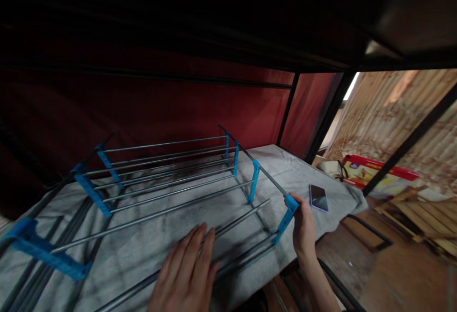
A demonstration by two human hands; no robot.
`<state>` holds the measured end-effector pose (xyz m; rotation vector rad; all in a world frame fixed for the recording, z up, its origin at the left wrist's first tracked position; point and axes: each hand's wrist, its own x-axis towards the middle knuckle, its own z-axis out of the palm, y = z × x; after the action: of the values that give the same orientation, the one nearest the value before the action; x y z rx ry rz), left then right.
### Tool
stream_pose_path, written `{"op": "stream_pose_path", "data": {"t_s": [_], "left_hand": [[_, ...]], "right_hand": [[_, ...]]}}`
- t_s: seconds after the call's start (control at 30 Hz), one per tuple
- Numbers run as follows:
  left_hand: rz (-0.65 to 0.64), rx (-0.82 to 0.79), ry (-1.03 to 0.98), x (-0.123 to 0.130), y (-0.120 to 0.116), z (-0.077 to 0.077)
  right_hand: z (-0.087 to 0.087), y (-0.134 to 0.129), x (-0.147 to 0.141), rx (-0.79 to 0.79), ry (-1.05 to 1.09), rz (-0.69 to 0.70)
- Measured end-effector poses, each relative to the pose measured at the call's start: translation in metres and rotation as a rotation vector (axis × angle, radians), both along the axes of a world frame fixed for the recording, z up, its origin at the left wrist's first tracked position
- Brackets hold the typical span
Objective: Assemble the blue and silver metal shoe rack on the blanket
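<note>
A partly assembled rack of grey metal tubes (157,218) and blue plastic brackets (254,179) lies on a bed with a grey sheet. My left hand (185,271) is around a loose tube (243,218), fingers close together and thumb on the near side. That tube's far end stops short of the right-hand brackets, apart from them. My right hand (303,229) grips the nearest right bracket (286,219) at its top corner; part of the fingers is hidden behind it. On the left, another blue bracket (50,255) is joined to a tube.
More loose tubes (39,274) lie at the left. A phone (318,198) rests on the sheet at the right. Dark bunk posts (330,114) and a low overhead frame surround the bed. Beyond it are a red and yellow box (374,174) and wooden slats (424,217).
</note>
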<state>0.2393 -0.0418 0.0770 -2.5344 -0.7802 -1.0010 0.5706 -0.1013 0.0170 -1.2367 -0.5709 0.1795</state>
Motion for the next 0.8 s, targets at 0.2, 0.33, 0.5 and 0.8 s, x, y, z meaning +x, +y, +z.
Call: {"op": "stream_pose_path", "data": {"t_s": [0.2, 0.33, 0.5, 0.8], "left_hand": [[0.038, -0.361, 0.282, 0.114, 0.02, -0.009], [0.009, -0.651, 0.39, 0.135, 0.025, -0.002], [-0.006, -0.68, 0.385, 0.129, 0.013, 0.002], [-0.06, -0.541, 0.45, 0.126, -0.002, 0.012]], "right_hand": [[0.009, -0.006, 0.001, -0.101, 0.045, 0.205], [0.013, -0.011, 0.002, -0.098, 0.018, 0.25], [0.021, -0.013, 0.001, -0.127, -0.055, 0.28], [0.029, -0.01, -0.006, -0.213, -0.184, 0.152]]}}
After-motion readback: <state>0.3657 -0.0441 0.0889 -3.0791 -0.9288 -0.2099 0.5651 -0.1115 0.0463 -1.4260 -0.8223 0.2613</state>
